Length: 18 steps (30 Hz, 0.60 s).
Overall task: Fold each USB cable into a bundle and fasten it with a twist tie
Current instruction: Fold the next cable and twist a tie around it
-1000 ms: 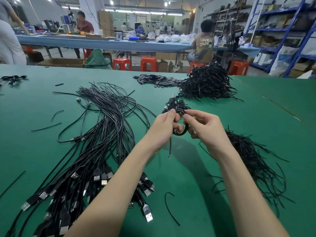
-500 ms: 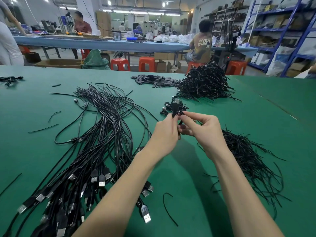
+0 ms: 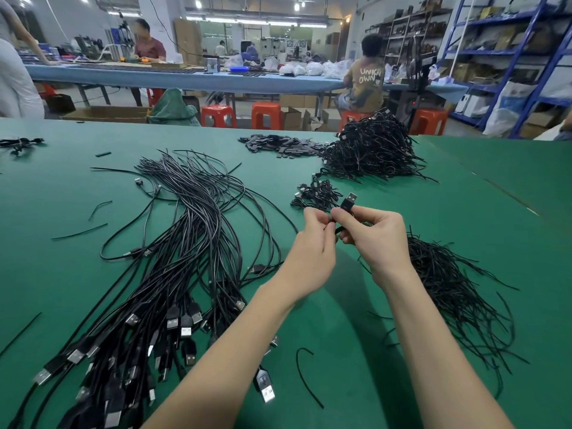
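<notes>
Pinching a folded USB cable bundle (image 3: pixel 342 218) between them, both hands work above the middle of the green bench (image 3: pixel 464 212), lifted clear of its surface. The right hand (image 3: pixel 376 239) curls its fingers round the bundle, with the plug (image 3: pixel 349 200) poking up past the thumb, probably so the folds cannot spring apart. The left hand (image 3: pixel 311 239) nips something thin and dark at the bundle's waist; I take it for a twist tie being wound, though the tie itself is too small to make out.

Just beyond the hands lies a small cluster of tied bundles (image 3: pixel 317 195), handy for dropping this one. Toward the far edge sits a tall heap of finished bundles (image 3: pixel 371 150), with a scatter of small black flat pieces (image 3: pixel 278 145) beside it. Loose twist ties (image 3: pixel 448 289) spread on the right side, within the right hand's reach. Unfolded cables (image 3: pixel 173 243) fan across the left half, plugs gathered toward the near edge, ready for the left hand to draw. One stray tie (image 3: pixel 305 376) lies near the front edge between the forearms.

No box or tray stands on the bench; everything lies in open piles.
</notes>
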Tool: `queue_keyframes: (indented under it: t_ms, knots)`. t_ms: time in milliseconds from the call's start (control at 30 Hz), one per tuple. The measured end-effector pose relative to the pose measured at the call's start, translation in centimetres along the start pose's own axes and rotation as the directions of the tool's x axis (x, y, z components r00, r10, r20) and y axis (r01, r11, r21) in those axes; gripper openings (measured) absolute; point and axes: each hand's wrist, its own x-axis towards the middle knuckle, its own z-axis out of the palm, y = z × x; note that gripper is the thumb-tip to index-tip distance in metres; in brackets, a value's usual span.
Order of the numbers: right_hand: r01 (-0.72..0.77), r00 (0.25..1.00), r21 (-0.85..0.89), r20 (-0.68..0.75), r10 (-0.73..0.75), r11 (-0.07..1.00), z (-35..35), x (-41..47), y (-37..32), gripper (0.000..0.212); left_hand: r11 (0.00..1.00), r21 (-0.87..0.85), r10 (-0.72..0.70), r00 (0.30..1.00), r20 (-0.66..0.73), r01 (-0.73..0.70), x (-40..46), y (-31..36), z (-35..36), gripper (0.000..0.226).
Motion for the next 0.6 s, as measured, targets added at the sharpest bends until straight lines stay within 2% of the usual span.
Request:
queue_keyframes:
  t_ms: [133, 200, 233, 300, 367, 433, 600]
  knots:
    - [-0.001, 0.999, -0.099, 0.048, 0.005, 0.995, -0.4, -0.1, 0.2, 0.028, 0.984, -0.153, -0.098, 0.995, -0.012, 0.095, 0.3, -0.5, 0.4, 0.016]
    - [0.034, 0.998, -0.259, 0.061, -0.019, 0.965, -1.1, 0.1, 0.2, 0.028, 0.976, -0.186, -0.124, 0.992, -0.038, 0.115, 0.4, -0.9, 0.1, 0.019]
    - [0.076, 0.996, -0.396, 0.065, -0.054, 0.915, -1.8, 0.3, 0.2, 0.028, 0.974, -0.195, -0.129, 0.99, -0.052, 0.116, 0.6, -1.0, -0.1, 0.021]
    - [0.119, 0.992, -0.662, 0.103, -0.069, 0.74, -3.4, 0.7, 0.1, 0.021, 0.972, -0.202, -0.135, 0.988, -0.073, 0.118, 0.8, -1.2, -0.6, 0.026]
    - [0.075, 0.991, -0.789, 0.129, 0.045, 0.61, -5.2, 1.1, 0.1, 0.013, 0.971, -0.199, -0.149, 0.986, -0.075, 0.132, 0.9, -1.2, -0.9, 0.028]
    - [0.02, 0.977, -0.848, 0.128, 0.169, 0.529, -6.6, 1.2, 0.2, 0.009, 0.973, -0.187, -0.151, 0.986, -0.066, 0.137, 0.9, -1.2, -1.0, 0.029]
    - [-0.06, 0.927, -0.897, 0.113, 0.357, 0.439, -7.2, 0.8, 0.0, 0.005, 0.983, -0.146, -0.121, 0.991, -0.054, 0.112, 0.7, -1.1, -0.9, 0.024]
